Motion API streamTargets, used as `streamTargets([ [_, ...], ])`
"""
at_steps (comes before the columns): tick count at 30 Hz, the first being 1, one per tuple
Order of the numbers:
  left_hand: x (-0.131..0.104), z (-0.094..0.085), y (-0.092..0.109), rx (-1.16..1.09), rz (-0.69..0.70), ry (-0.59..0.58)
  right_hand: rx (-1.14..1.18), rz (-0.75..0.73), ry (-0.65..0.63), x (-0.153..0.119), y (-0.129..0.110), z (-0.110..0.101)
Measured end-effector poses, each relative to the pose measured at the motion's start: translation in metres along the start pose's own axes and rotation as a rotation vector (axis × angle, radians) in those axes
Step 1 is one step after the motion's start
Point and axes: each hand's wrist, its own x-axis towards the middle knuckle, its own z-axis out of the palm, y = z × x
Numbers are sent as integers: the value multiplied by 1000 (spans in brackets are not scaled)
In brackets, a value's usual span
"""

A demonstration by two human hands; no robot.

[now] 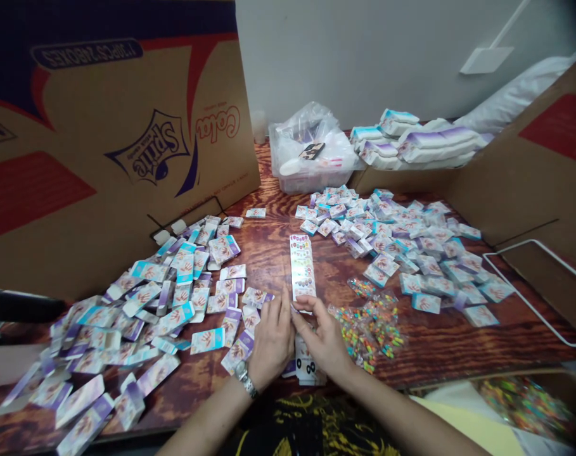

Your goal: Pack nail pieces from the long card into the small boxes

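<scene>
My left hand [272, 334], with a metal watch [244, 378] on its wrist, is closed, its fingers pressed together against those of my right hand [324, 335]. The right fingers are bent in a pinch, and whatever lies between the two hands is hidden. Just beyond the fingertips lies a stack of sticker strips [302, 266] with rows of small coloured pictures. Partly under my hands and close to my body is a white printed card [310, 370] with black round marks. Small clear bags of coloured pellets [373, 326] lie beside my right hand.
On the left, unfilled-looking small cartons [149, 304] lie heaped before a large cardboard box [126, 126]. Closed small boxes [402, 237] are piled on the right. A plastic tub [311, 180] stands at the back, near bundled packs [411, 139]. A white wire frame [530, 288] leans at the right.
</scene>
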Motion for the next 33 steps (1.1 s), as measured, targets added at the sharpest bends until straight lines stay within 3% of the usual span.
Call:
streamTargets([
  [3,0,5,0,-45,39,4,115,50,-60,10,9,-2],
  [6,0,6,-3,-67,70,-11,187,106,-46,30,20,-21],
  [9,-3,4,-8,-80,82,-7,185,86,301,58,32,-64],
  [11,-6,3,-13,-84,100,-3,-71,30,415,73,41,-97],
  [12,-8,3,-15,-84,108,-2,-278,17,369,77,45,-111],
  [14,-12,5,-22,-76,116,7,-415,15,300,78,55,-132],
  [16,-16,6,-28,-59,105,24,-515,13,192,69,64,-139],
  [21,-22,-1,-48,-6,30,79,-683,-27,-57,45,74,-117],
  [25,-20,-11,-67,112,-80,85,-778,-140,-216,51,53,-90],
  [28,-15,-13,-79,211,-101,6,-873,-250,-274,64,30,-56],
  [31,-8,-10,-86,253,-62,-78,-887,-401,-486,72,15,-13],
  [33,-4,-7,-91,266,-44,-120,-939,-437,-557,75,12,3],
])
